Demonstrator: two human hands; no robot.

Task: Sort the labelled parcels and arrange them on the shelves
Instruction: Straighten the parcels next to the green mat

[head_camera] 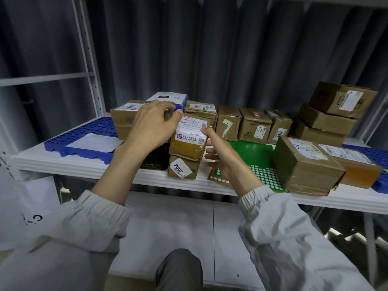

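1. A white shelf (pixel 134 175) is seen from above, with rows of labelled cardboard parcels set on it in front of a dark curtain (pixel 210 49).
2. A yellow-taped parcel (pixel 189 141) is held at the shelf's front, just left of centre, stacked on a small box (pixel 183 168) that bears a white sticker.
3. The held parcel's long axis is stood roughly upright, tilted slightly back toward 12 o'clock; its white shipping label (pixel 192 129) is faced up and toward the viewer, with the print running across.
4. The left hand (pixel 151 127) is curled over the parcel's upper left edge, at 10 o'clock of it, with the thumb pressed on the top corner and the fingers bent behind.
5. The right hand (pixel 222 152) is placed at 3 o'clock of the parcel; its thumb is pinched against the label's right edge, while the other fingers are loosely spread beside the lower side.
6. A green perforated mat (pixel 256 156) lies at 3 o'clock, and a blue grid mat (pixel 88 131) at 9 o'clock.
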